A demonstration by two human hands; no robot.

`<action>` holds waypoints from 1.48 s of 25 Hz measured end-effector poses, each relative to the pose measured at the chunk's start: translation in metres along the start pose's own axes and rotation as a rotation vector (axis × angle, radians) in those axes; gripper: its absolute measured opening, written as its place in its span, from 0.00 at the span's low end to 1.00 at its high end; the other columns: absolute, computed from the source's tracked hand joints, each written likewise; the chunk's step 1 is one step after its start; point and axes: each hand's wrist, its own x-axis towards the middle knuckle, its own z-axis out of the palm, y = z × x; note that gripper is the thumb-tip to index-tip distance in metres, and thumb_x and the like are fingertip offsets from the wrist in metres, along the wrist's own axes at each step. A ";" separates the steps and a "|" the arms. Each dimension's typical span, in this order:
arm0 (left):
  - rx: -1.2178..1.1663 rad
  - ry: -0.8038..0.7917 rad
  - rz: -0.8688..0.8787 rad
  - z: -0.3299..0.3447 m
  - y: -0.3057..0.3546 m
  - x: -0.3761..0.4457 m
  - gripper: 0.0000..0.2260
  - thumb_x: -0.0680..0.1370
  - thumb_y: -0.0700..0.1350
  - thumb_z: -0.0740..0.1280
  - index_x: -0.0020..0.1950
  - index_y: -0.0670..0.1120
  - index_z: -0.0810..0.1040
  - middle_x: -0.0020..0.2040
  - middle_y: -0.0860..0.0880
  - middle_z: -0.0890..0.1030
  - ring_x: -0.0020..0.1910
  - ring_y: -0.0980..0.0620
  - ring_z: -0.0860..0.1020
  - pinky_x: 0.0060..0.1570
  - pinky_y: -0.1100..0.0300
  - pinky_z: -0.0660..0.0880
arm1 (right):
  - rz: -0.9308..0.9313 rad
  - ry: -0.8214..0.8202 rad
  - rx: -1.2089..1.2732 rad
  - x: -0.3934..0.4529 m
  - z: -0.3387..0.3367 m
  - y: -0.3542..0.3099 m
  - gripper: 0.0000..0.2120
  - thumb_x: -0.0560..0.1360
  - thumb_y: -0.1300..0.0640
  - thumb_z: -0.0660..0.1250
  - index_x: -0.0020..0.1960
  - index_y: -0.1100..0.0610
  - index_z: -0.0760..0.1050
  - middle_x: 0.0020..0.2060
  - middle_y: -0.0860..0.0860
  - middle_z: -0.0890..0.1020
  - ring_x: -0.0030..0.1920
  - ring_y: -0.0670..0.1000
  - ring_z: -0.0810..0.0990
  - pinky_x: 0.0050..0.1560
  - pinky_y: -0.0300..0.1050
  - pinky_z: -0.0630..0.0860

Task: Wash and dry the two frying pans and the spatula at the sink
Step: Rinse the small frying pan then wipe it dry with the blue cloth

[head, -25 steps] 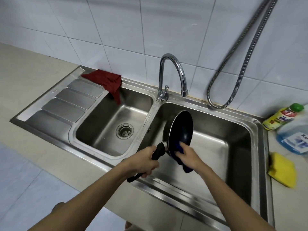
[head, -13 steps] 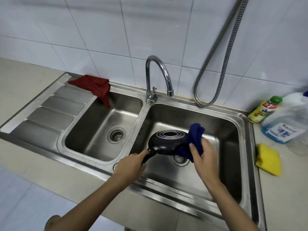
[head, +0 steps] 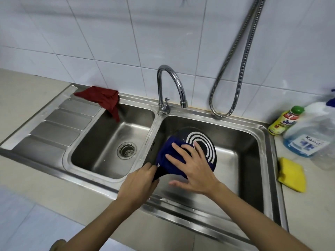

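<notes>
The left hand [head: 138,182] grips the handle of the frying pan [head: 204,144] held over the right sink basin [head: 241,160], underside up, handle pointing toward the person. The right hand [head: 192,167] presses a blue cloth [head: 167,154] flat on it, fingers spread. A bottle [head: 311,136] at right reads "Kassa".

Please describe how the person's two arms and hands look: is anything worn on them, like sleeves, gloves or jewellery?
Both forearms are bare as far as the picture shows; no sleeve is visible. The left hand and the right hand wear no gloves. No watch, bracelet or ring can be seen. The nails look short and unpainted, though the picture is slightly blurred.
</notes>
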 end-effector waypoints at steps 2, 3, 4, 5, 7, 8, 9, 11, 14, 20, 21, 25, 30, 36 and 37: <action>0.031 0.044 -0.010 -0.006 0.000 -0.001 0.13 0.81 0.52 0.59 0.63 0.50 0.72 0.54 0.50 0.75 0.49 0.50 0.78 0.40 0.60 0.67 | 0.001 0.057 -0.016 0.013 0.001 0.001 0.25 0.77 0.38 0.57 0.70 0.48 0.70 0.71 0.53 0.69 0.68 0.56 0.67 0.70 0.64 0.59; 0.039 0.066 -0.010 -0.007 -0.002 -0.001 0.13 0.81 0.52 0.58 0.63 0.49 0.72 0.54 0.50 0.76 0.48 0.51 0.78 0.39 0.61 0.66 | 0.030 0.095 -0.008 0.023 0.001 0.003 0.22 0.77 0.42 0.59 0.68 0.47 0.71 0.70 0.52 0.71 0.68 0.56 0.67 0.70 0.65 0.60; 0.046 0.082 -0.014 -0.008 -0.003 -0.002 0.13 0.82 0.52 0.58 0.63 0.49 0.72 0.53 0.50 0.76 0.48 0.51 0.78 0.38 0.61 0.65 | 0.091 0.115 0.029 0.034 0.000 0.004 0.20 0.77 0.44 0.60 0.67 0.46 0.72 0.70 0.50 0.71 0.70 0.57 0.66 0.70 0.65 0.59; 0.053 0.088 -0.022 -0.009 -0.005 -0.003 0.13 0.82 0.52 0.57 0.63 0.49 0.73 0.52 0.49 0.76 0.47 0.50 0.78 0.38 0.61 0.65 | 0.177 0.107 0.091 0.046 -0.003 0.006 0.19 0.76 0.46 0.61 0.66 0.46 0.73 0.69 0.49 0.71 0.72 0.57 0.64 0.72 0.65 0.57; 0.063 0.058 -0.044 -0.007 -0.007 -0.006 0.13 0.82 0.52 0.57 0.62 0.49 0.73 0.52 0.50 0.75 0.46 0.50 0.78 0.37 0.59 0.66 | 0.365 0.009 0.209 0.070 -0.004 0.018 0.17 0.77 0.47 0.60 0.65 0.45 0.73 0.67 0.47 0.73 0.71 0.56 0.65 0.72 0.59 0.59; 0.062 0.033 -0.053 -0.004 -0.007 -0.008 0.12 0.82 0.52 0.57 0.61 0.49 0.73 0.52 0.50 0.75 0.46 0.49 0.78 0.37 0.58 0.67 | 0.430 -0.052 0.231 0.080 -0.002 0.028 0.17 0.77 0.47 0.60 0.65 0.45 0.74 0.64 0.48 0.75 0.68 0.56 0.69 0.69 0.55 0.64; 0.043 0.012 -0.064 -0.001 -0.006 -0.010 0.12 0.81 0.52 0.57 0.61 0.50 0.73 0.52 0.51 0.75 0.47 0.49 0.78 0.37 0.58 0.67 | 0.468 -0.122 0.252 0.088 0.000 0.041 0.16 0.78 0.47 0.60 0.64 0.46 0.74 0.61 0.50 0.77 0.64 0.56 0.73 0.64 0.53 0.69; -0.046 -0.021 -0.107 0.001 -0.006 -0.014 0.11 0.80 0.51 0.60 0.60 0.51 0.74 0.51 0.52 0.75 0.46 0.50 0.78 0.37 0.60 0.65 | 0.556 -0.260 0.414 0.093 0.006 0.068 0.14 0.78 0.46 0.59 0.61 0.47 0.74 0.55 0.52 0.79 0.57 0.57 0.77 0.56 0.52 0.73; -0.174 -0.068 -0.179 0.000 -0.016 -0.019 0.09 0.78 0.51 0.63 0.57 0.51 0.76 0.48 0.54 0.75 0.42 0.53 0.75 0.38 0.62 0.67 | 0.838 -0.302 0.613 0.070 0.023 0.105 0.10 0.79 0.45 0.59 0.52 0.49 0.75 0.50 0.53 0.81 0.53 0.57 0.78 0.56 0.52 0.73; -0.349 -0.091 -0.305 -0.001 -0.017 0.003 0.07 0.76 0.47 0.67 0.39 0.54 0.72 0.32 0.54 0.74 0.30 0.58 0.73 0.29 0.63 0.63 | 1.519 0.297 1.251 0.003 0.054 0.064 0.13 0.79 0.44 0.58 0.54 0.49 0.78 0.54 0.53 0.81 0.53 0.56 0.79 0.59 0.53 0.75; -0.362 -0.111 -0.306 0.002 -0.014 0.007 0.07 0.76 0.47 0.67 0.39 0.54 0.72 0.31 0.54 0.74 0.29 0.58 0.73 0.28 0.63 0.63 | 1.586 0.460 1.288 0.005 0.047 0.048 0.15 0.80 0.45 0.56 0.58 0.50 0.76 0.54 0.51 0.80 0.53 0.54 0.78 0.57 0.50 0.74; -0.417 -0.160 -0.349 0.018 -0.005 0.007 0.08 0.75 0.49 0.67 0.38 0.52 0.71 0.30 0.52 0.74 0.30 0.54 0.73 0.31 0.58 0.65 | 1.456 0.636 0.803 0.005 0.022 0.032 0.16 0.82 0.50 0.53 0.59 0.56 0.74 0.55 0.54 0.76 0.53 0.53 0.76 0.52 0.44 0.68; -0.410 -0.102 -0.320 0.014 0.000 0.012 0.06 0.75 0.49 0.67 0.40 0.52 0.71 0.30 0.53 0.73 0.30 0.55 0.73 0.30 0.59 0.64 | 1.230 0.612 0.428 -0.026 0.022 0.045 0.16 0.82 0.51 0.54 0.57 0.61 0.75 0.52 0.56 0.77 0.52 0.56 0.76 0.49 0.45 0.69; -0.368 -0.067 -0.336 0.009 -0.002 0.016 0.05 0.75 0.49 0.66 0.44 0.48 0.74 0.31 0.53 0.74 0.31 0.52 0.73 0.31 0.57 0.65 | 1.093 0.798 0.447 -0.027 -0.006 0.030 0.16 0.82 0.50 0.54 0.56 0.59 0.75 0.47 0.46 0.74 0.47 0.49 0.75 0.48 0.43 0.71; -0.345 -0.073 -0.325 0.008 -0.003 0.015 0.05 0.75 0.49 0.66 0.44 0.49 0.74 0.32 0.53 0.74 0.32 0.51 0.74 0.31 0.57 0.65 | 1.043 0.804 0.447 -0.021 -0.009 0.029 0.16 0.82 0.51 0.54 0.55 0.60 0.75 0.47 0.47 0.75 0.47 0.50 0.75 0.49 0.42 0.70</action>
